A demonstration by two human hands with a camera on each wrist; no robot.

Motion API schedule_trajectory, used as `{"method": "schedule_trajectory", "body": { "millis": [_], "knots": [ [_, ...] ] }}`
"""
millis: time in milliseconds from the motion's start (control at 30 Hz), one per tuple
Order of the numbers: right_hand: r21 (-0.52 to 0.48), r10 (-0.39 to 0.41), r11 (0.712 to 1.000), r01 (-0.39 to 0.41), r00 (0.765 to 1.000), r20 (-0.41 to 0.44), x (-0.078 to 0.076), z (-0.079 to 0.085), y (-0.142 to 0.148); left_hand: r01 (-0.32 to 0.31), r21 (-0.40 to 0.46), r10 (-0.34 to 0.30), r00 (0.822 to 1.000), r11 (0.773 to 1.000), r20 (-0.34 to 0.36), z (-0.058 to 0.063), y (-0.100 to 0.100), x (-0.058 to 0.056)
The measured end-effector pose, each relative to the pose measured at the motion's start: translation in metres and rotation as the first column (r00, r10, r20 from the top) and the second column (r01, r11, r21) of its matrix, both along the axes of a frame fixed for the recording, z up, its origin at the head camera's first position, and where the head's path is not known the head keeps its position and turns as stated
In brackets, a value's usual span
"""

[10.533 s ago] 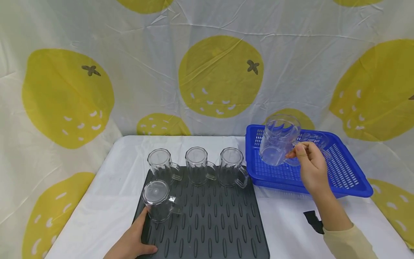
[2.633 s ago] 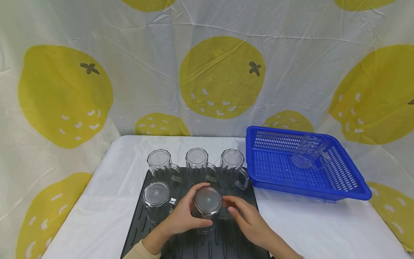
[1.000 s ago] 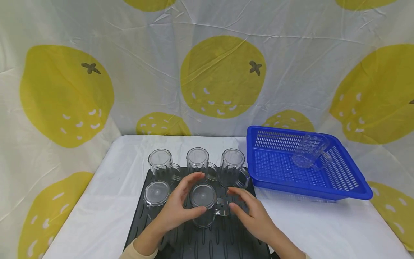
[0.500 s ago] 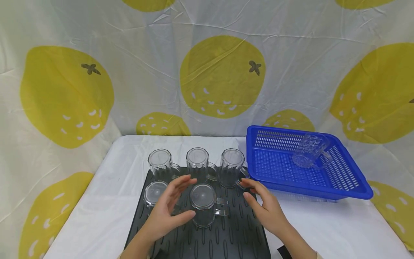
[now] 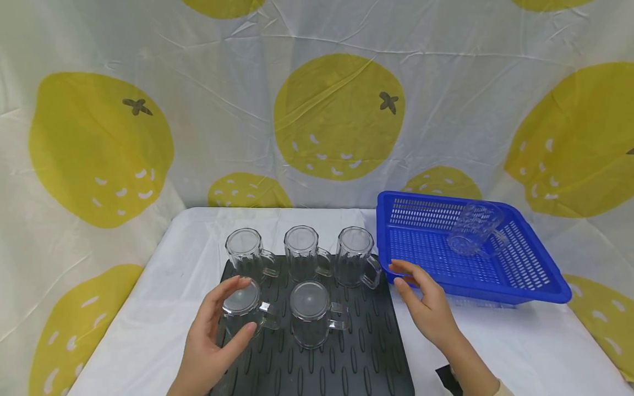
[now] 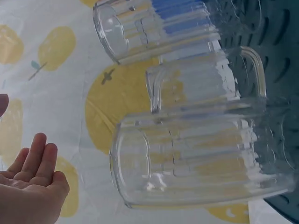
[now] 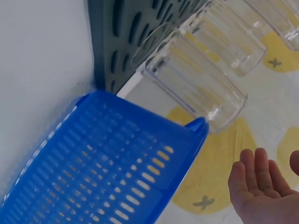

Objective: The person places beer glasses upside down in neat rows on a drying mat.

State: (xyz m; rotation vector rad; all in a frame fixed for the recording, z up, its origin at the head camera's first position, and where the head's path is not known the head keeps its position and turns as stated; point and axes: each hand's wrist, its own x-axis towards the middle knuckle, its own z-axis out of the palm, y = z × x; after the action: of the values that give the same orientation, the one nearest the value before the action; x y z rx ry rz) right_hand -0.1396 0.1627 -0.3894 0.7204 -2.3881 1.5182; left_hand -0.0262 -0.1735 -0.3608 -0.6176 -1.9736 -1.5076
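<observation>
Clear glass mugs stand upside down on a dark ridged drying mat (image 5: 342, 352): three along the back, such as the back middle mug (image 5: 301, 250), and two in front. My left hand (image 5: 205, 338), fingers spread from the thumb and holding nothing, is beside the front left mug (image 5: 242, 300) and partly overlaps it. The front middle mug (image 5: 310, 313) stands untouched, its handle to the right. My right hand (image 5: 428, 305) hovers with loosely bent fingers at the near left corner of the blue basket (image 5: 465, 286). One more glass mug (image 5: 470, 234) lies tilted inside the basket.
A white cloth (image 5: 168, 297) covers the table under the mat and basket. Behind hangs a lemon-print curtain (image 5: 342, 115). The basket's left rim sits close to the back right mug (image 5: 354, 256). A black strap (image 5: 448, 379) shows by the right wrist.
A mug from the basket now stands inverted in the front middle, released by both hands. Since then my left hand has drawn back leftward and my right hand has moved right, toward the basket.
</observation>
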Motion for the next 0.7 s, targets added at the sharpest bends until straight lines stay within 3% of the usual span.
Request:
{"method": "schedule_trajectory", "body": {
  "millis": [167, 233, 333, 433, 467, 533, 633, 667, 700],
  "knots": [
    [-0.012, -0.032, 0.999, 0.032, 0.999, -0.037, -0.007, 0.001, 0.006, -0.195, -0.035, 0.196, 0.980, 0.980, 0.033, 0.001, -0.010, 0.012],
    [-0.007, -0.049, 0.999, 0.049, 0.998, -0.045, -0.010, 0.001, 0.009, -0.266, -0.041, 0.268, 0.961, 0.963, 0.072, -0.003, -0.014, 0.016],
    [-0.004, -0.076, 0.997, 0.076, 0.996, -0.052, -0.013, 0.001, 0.013, -0.352, -0.069, 0.359, 0.917, 0.933, 0.173, -0.014, -0.024, 0.019],
    [-0.017, -0.102, 0.995, 0.101, 0.993, -0.056, -0.016, 0.002, 0.018, -0.393, -0.138, 0.417, 0.864, 0.909, 0.283, -0.025, -0.034, 0.021],
    [-0.020, -0.112, 0.994, 0.111, 0.992, -0.062, -0.018, 0.002, 0.019, -0.398, -0.175, 0.435, 0.835, 0.901, 0.336, -0.028, -0.036, 0.022],
    [-0.031, -0.135, 0.991, 0.133, 0.988, -0.075, -0.020, 0.002, 0.022, -0.384, -0.258, 0.461, 0.787, 0.886, 0.409, -0.032, -0.040, 0.023],
    [-0.051, -0.179, 0.983, 0.174, 0.979, -0.100, -0.025, 0.002, 0.027, -0.342, -0.397, 0.514, 0.697, 0.851, 0.500, -0.038, -0.044, 0.026],
    [-0.057, -0.195, 0.980, 0.190, 0.975, -0.106, -0.026, 0.002, 0.029, -0.323, -0.441, 0.531, 0.674, 0.837, 0.513, -0.040, -0.045, 0.027],
    [-0.067, -0.209, 0.977, 0.203, 0.972, -0.111, -0.028, 0.003, 0.030, -0.307, -0.477, 0.544, 0.664, 0.824, 0.513, -0.042, -0.046, 0.027]
  ]
}}
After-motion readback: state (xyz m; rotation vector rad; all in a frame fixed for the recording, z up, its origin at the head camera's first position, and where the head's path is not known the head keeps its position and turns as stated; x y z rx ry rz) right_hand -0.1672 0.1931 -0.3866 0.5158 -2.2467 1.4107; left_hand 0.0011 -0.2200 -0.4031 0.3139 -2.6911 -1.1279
